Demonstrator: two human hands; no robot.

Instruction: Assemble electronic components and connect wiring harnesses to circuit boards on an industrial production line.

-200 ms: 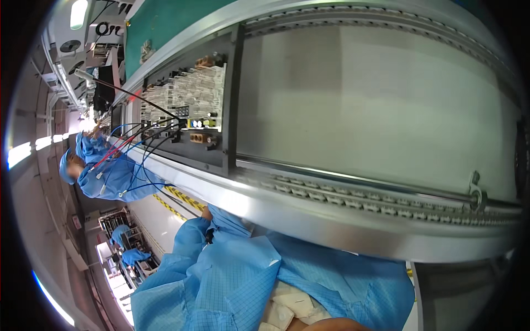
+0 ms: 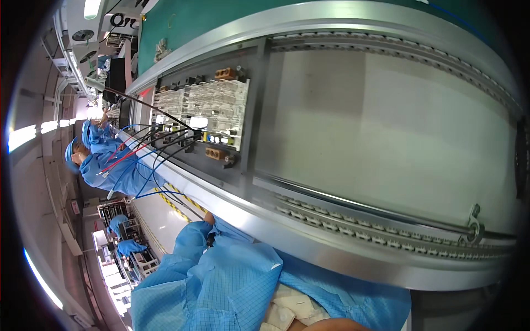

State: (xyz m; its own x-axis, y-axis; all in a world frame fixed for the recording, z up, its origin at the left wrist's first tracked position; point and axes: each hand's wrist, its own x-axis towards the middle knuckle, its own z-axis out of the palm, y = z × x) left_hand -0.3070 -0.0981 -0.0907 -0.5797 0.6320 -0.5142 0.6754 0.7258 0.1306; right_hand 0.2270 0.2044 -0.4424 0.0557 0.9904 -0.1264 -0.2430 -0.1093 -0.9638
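Observation:
My left hand (image 2: pixel 209 218) shows only as a small patch of skin beside the near metal rail, at the end of a blue sleeve with a black band. Its fingers are hidden, so its grip does not show. My right hand is out of view; blue smock cloth (image 2: pixel 342 287) fills the lower right. Beyond the rail, a dark carrier frame (image 2: pixel 255 110) sits on the conveyor. It bears a fixture of clear plastic pieces (image 2: pixel 212 102), a small circuit board (image 2: pixel 212 138) and brown blocks (image 2: pixel 215 153). Black, red and blue cables (image 2: pixel 149 146) run from it leftward over the rail.
The conveyor's near rail (image 2: pixel 331 243) and chain (image 2: pixel 375 237) run across the view, with a steel rod (image 2: pixel 359 207) alongside. A green surface (image 2: pixel 221 22) lies beyond the far rail. At left, a person in blue (image 2: pixel 113 163) stands by the line.
The view has shifted, so the conveyor, carrier and cables appear lower and farther right. My left hand stays near the rail.

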